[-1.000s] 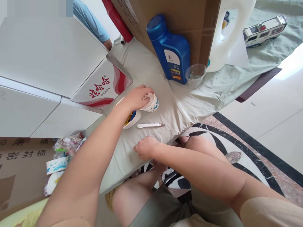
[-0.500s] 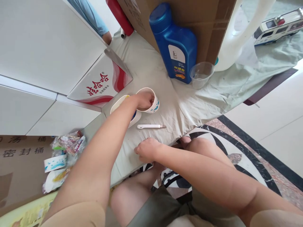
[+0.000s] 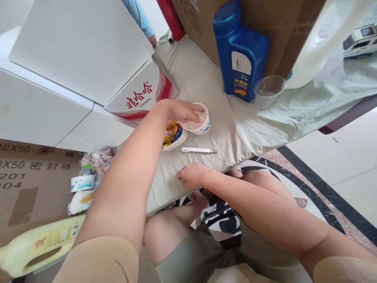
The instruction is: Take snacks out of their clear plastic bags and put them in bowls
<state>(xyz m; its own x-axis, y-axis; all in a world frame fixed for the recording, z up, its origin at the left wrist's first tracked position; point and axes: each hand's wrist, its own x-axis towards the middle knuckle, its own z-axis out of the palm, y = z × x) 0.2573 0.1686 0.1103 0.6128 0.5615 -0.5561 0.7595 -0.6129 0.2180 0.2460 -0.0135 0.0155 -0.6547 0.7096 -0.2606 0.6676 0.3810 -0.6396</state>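
My left hand [image 3: 184, 111] hovers flat over the rim of a white paper cup with blue print [image 3: 202, 125], fingers stretched out and holding nothing. Beside the cup, to its left, a white bowl [image 3: 176, 142] holds several colourful wrapped sweets. A white utility knife [image 3: 198, 150] lies on the cloth just in front of the cup. My right hand [image 3: 193, 175] rests loosely curled on the cloth-covered table [image 3: 188, 78] near its front edge, with nothing visible in it.
A blue oil bottle [image 3: 241, 55], a clear plastic cup [image 3: 267, 91], a large white jug [image 3: 318, 43] and a cardboard box [image 3: 279, 23] stand at the back. White boxes [image 3: 76, 51] are stacked left. A bag of sweets [image 3: 94, 162], paper cups [image 3: 83, 183] and a yellow bottle [image 3: 38, 243] lie on the floor.
My left hand has come out of the paper cup and now lies flat above its rim. The sweets in the bowl show again. The right hand has stayed put.
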